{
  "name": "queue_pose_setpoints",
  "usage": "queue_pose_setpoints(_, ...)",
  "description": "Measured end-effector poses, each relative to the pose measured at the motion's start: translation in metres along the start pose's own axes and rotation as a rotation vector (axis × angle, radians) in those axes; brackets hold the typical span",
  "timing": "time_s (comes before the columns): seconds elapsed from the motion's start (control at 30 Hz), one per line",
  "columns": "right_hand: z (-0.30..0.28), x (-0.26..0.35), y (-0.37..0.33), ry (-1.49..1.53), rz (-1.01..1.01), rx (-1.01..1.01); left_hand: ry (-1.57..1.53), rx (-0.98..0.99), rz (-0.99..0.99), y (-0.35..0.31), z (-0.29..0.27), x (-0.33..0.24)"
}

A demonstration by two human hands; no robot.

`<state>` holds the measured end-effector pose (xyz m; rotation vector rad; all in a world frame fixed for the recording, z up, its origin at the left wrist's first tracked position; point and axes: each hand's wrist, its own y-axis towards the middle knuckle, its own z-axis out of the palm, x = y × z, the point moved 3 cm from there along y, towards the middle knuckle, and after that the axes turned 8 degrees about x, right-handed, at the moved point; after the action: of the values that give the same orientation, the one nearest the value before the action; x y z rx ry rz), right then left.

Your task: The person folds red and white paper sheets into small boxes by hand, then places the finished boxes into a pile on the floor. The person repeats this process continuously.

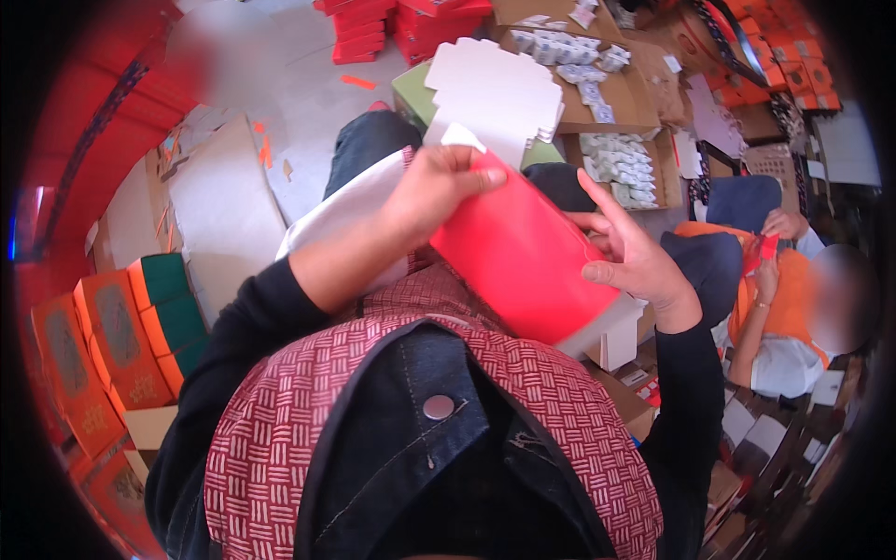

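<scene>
Left hand [439, 191] up at chest height, fingers curled over the top edge of a red folding carton [518, 257], pinching it right where a white flap [464, 138] pokes up beside the fingertips. Right hand [635, 257] on the other side, thumb and palm pressed against the carton's right edge, index finger raised and the other fingers half open, so it braces the carton rather than closing round it. The carton sits tilted between the two hands, red face toward the camera, its lower corner dipping down above the person's lap, with a white inner panel [611, 331] showing just under that corner. Both forearms in black sleeves come up from below, over a red-and-white woven-pattern top and a dark denim bib with a metal snap [439, 406]. Just beyond the hands, a flat white die-cut carton blank [499, 89] lies on a green-edged stack, and behind it an open brown cardboard box [635, 103] holds rows of small white packets [569, 56]. Further back, stacks of red flat cartons [401, 23] on the grey floor. Off to the left, a large brown cardboard sheet [219, 210] and a row of finished orange and green boxes [140, 327] standing side by side. Off to the right, another person in an orange top [784, 289] sits low, their hands on a small red piece [767, 246], with more orange boxes [784, 56] piled behind.
</scene>
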<state>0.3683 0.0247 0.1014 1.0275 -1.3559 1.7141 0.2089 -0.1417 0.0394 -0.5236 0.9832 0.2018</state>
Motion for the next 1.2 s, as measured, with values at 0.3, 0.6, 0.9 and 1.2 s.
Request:
queue_pose_setpoints(0.3,-0.029,-0.09,-0.028,0.454,-0.441,-0.788,0.845,0.088,0.801,0.039,0.098,-0.033)
queue_pose_setpoints(0.6,-0.015,-0.12,-0.015,0.506,-0.567,-0.894,-0.315,0.128,-0.155,0.026,0.112,0.086)
queue_pose_setpoints(0.9,-0.02,-0.121,-0.021,0.395,-0.56,-1.041,-0.259,0.076,-0.141,0.036,0.121,0.094)
queue_pose_setpoints(1.2,-0.016,-0.122,-0.009,0.654,-0.697,-1.024,-0.291,0.072,-0.102,0.037,0.121,0.095)
